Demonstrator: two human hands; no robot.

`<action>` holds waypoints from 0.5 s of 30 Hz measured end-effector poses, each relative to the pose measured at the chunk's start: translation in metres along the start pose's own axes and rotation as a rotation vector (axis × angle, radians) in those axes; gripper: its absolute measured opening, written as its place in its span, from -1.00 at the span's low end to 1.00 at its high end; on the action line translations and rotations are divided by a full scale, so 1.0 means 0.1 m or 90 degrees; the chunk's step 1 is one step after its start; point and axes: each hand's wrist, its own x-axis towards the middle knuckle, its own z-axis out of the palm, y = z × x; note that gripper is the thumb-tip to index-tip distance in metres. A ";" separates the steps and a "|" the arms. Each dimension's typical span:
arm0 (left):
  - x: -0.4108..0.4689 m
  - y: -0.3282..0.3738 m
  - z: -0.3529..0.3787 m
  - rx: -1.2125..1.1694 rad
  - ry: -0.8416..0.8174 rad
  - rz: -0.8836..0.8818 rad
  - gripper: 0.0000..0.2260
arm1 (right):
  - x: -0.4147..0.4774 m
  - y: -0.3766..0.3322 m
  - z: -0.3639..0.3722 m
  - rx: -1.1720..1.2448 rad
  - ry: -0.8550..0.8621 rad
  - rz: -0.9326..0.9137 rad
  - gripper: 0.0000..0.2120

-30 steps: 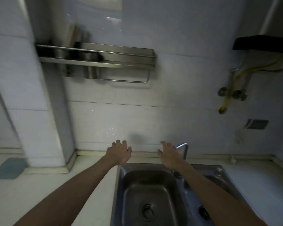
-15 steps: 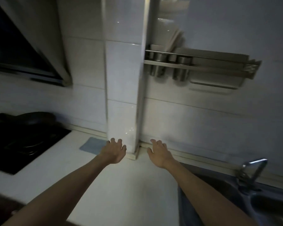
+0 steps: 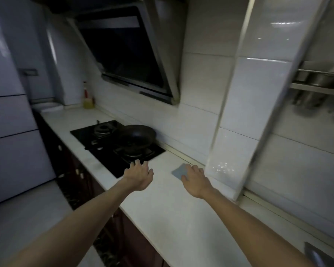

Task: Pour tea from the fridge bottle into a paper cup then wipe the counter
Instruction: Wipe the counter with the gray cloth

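Both hands spread, empty, over counter; fridge stood far beyond left hand, opposite right hand.

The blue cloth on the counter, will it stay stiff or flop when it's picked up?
The blue cloth lies thin and flat on the counter, so it likely droops and weighs little. Pushed, it would probably slide or bunch, never roll. The right hand partly covers it.

Both forearms bare to the elbow, hands ungloved, no sleeves, rings or watch.
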 end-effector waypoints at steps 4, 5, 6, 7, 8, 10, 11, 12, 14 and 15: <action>0.18 -0.41 -0.08 0.028 0.010 -0.036 -0.63 | 0.41 -0.27 0.11 -0.019 -0.026 -0.052 -0.52; 0.26 -0.46 -0.07 0.035 -0.001 -0.034 -0.63 | 0.52 -0.30 0.13 -0.030 -0.031 -0.063 -0.52; 0.35 -0.49 -0.07 0.043 -0.010 -0.033 -0.62 | 0.64 -0.32 0.14 -0.040 -0.035 -0.073 -0.51; 0.46 -0.50 -0.07 0.046 -0.010 -0.037 -0.61 | 0.76 -0.32 0.14 -0.046 -0.038 -0.080 -0.50; 0.57 -0.49 -0.07 0.043 -0.006 -0.040 -0.61 | 0.88 -0.30 0.14 -0.047 -0.039 -0.085 -0.50; 0.78 -0.40 -0.06 0.011 -0.001 -0.048 -0.60 | 1.10 -0.24 0.13 -0.036 -0.037 -0.088 -0.49; 0.88 -0.36 -0.04 -0.007 0.000 -0.054 -0.60 | 1.21 -0.19 0.13 -0.026 -0.037 -0.084 -0.50; 0.99 -0.32 -0.01 -0.012 -0.001 -0.054 -0.60 | 1.32 -0.13 0.14 -0.015 -0.036 -0.077 -0.50; 1.21 -0.24 0.08 -0.006 -0.013 -0.053 -0.59 | 1.53 0.01 0.17 0.014 -0.035 -0.057 -0.52; 1.31 -0.22 0.13 -0.001 -0.022 -0.053 -0.60 | 1.61 0.09 0.21 0.025 -0.039 -0.047 -0.52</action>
